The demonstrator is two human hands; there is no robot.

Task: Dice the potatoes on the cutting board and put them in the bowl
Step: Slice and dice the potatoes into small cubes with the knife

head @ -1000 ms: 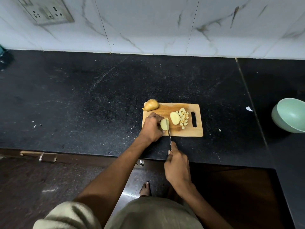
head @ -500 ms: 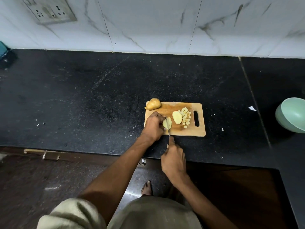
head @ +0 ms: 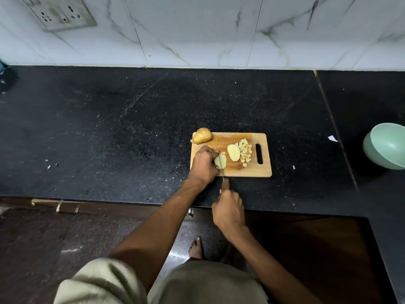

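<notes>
Gripping a knife (head: 221,165) in the right hand (head: 229,208), blade running straight away across a potato piece (head: 221,161); steadying that piece with curled fingers of the left hand (head: 203,164), just left of the blade, on the cutting board (head: 263,170). Beyond: diced cubes (head: 245,151), whole potato (head: 201,135). Sitting far right on the black tabletop (head: 131,128), the bowl (head: 386,145).

A wooden board (head: 249,170) with a handle slot at its right end lies flat on the counter. A whole unpeeled potato (head: 202,135) sits on its far left corner. A pale peeled piece (head: 221,161) stands near the left edge, a half (head: 233,152) lies cut face up mid-board, cubes (head: 246,151) just right of it. A green bowl (head: 388,145), tilted, sits far right
</notes>
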